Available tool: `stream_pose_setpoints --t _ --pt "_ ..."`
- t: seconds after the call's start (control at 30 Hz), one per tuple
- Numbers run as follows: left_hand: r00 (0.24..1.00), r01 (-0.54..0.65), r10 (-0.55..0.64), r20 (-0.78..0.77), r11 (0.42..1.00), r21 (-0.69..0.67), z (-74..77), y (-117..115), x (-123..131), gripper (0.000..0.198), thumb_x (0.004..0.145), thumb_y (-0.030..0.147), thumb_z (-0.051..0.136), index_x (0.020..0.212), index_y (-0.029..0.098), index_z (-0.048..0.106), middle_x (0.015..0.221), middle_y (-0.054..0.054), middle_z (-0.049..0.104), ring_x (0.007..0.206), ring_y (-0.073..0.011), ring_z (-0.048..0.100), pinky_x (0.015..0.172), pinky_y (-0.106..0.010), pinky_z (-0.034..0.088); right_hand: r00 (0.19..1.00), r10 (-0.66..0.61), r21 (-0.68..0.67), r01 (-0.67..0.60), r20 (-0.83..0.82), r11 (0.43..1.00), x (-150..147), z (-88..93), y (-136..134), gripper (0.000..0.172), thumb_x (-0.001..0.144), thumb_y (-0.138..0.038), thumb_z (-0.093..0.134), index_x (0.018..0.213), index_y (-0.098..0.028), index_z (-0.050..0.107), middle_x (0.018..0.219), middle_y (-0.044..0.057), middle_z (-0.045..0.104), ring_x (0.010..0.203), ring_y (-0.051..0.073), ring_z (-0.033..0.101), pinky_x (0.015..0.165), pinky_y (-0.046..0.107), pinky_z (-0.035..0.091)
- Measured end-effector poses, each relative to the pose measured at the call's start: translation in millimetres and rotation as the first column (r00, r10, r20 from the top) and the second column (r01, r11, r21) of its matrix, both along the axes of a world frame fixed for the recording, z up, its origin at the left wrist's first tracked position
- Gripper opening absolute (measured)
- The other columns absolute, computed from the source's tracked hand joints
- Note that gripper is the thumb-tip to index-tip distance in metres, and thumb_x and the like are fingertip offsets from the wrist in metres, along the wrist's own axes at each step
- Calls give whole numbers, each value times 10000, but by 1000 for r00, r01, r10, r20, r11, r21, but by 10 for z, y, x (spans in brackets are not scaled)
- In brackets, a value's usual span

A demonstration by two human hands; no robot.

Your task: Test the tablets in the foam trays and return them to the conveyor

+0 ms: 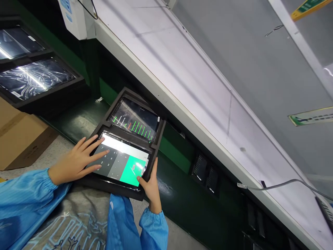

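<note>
A black foam tray (104, 121) lies tilted on the green belt and holds two lit tablets. The near tablet (122, 163) shows a calculator keypad and a green panel under plastic film. The far tablet (135, 123) shows green bars on a dark screen. My left hand (76, 159) lies flat on the near tablet's left side, fingers spread over the keypad. My right hand (151, 184) grips the tray's near right corner, thumb on the tablet's edge. Both arms wear blue sleeves.
More black trays (36, 83) with film-covered tablets are stacked at the left, above a cardboard box (20, 139). A white shelf (182, 80) runs diagonally overhead. A grey cable (281, 184) lies at the right. Dark sockets (206, 173) sit below the shelf.
</note>
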State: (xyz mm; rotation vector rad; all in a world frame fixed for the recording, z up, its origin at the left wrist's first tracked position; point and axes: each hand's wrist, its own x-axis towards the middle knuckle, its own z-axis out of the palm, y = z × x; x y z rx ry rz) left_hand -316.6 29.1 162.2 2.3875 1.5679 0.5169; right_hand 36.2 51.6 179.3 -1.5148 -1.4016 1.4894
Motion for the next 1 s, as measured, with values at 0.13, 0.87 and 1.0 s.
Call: stream_pose_setpoints --t 0.13,0.87,1.0 --pt "998 18 -19 -57 1000 -18 34 31 46 604 954 545 520 1527 406 388 1685 -42 190 1516 -420 244 1174 -696 235 993 -97 25 99 -60 995 -52 -63 -32 1061 840 -393 756 1627 -298 51 1701 19 178 1553 239 237 1261 435 211" --pt "893 -224 241 380 970 -89 -116 -59 -63 577 1025 407 378 1577 315 238 1641 -37 295 1553 -298 170 1257 -523 204 991 -75 4 75 111 997 -112 48 -46 1091 841 -403 730 1629 -252 -9 1695 86 190 1546 270 251 1241 462 245" --pt "897 -253 265 353 964 -82 -132 -47 -20 562 1017 428 394 1539 226 345 1626 -69 341 1549 -277 198 1250 -503 237 959 -199 64 190 200 980 -150 -14 -61 960 873 -465 674 1625 -259 115 1701 75 168 1563 279 186 1254 465 206"
